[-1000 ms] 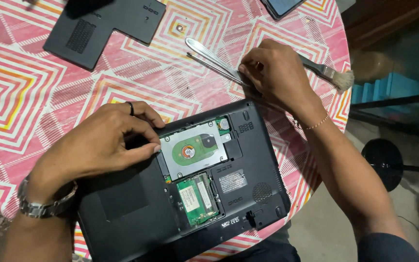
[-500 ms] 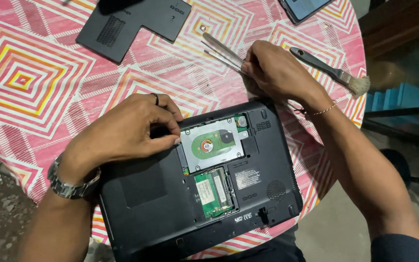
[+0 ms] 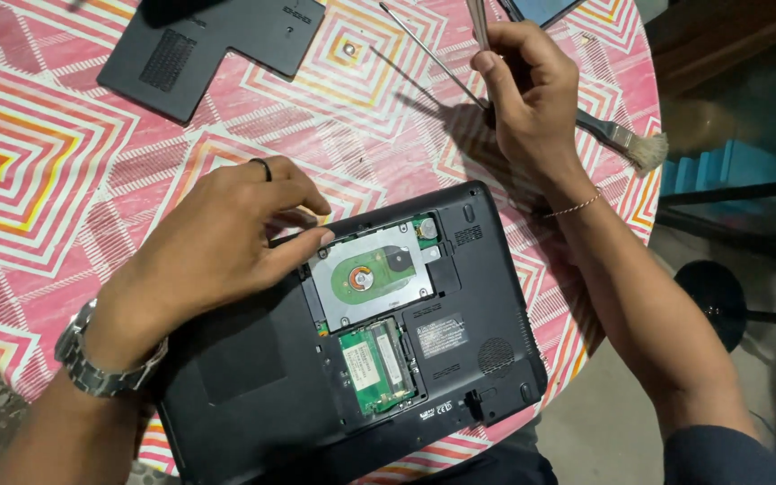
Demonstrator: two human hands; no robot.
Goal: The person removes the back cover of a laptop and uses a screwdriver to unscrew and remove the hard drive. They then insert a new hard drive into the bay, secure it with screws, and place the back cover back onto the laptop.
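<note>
- One black laptop [image 3: 334, 359] lies upside down on the round table [image 3: 38, 153], directly under the left hand [image 3: 217, 242] and below and left of the right hand [image 3: 532, 99].
- Its underside is open as one bay with two recesses. The upper recess, just right of the left fingertips, holds one silver hard drive [image 3: 372, 277] with a green board on its face.
- The lower recess, below the drive and right of the left wrist, holds green memory modules [image 3: 374, 365]; two seem to lie side by side, though I cannot be sure of the count.
- The left hand rests palm down on the laptop's upper left part, fingers bent and loosely spread, the fingertips touching the left edge of the drive bay. It grips nothing. One dark ring sits on a finger and one metal wristwatch [image 3: 101, 364] on the wrist.
- The right hand is lifted above the table beyond the laptop's far edge, fingers curled closed around a slim metal tool [image 3: 478, 22] whose end runs up out of view.
- One thin metal rod [image 3: 428, 54], its kind unclear, slants just left of that hand; whether the hand grips it too cannot be told.
- One brush [image 3: 626, 144] with pale bristles lies just right of the right hand, near the table's edge.
- One black cover panel [image 3: 217, 49] lies well above the left hand.
- One dark device [image 3: 541, 9] shows partly, just above the right hand.
</note>
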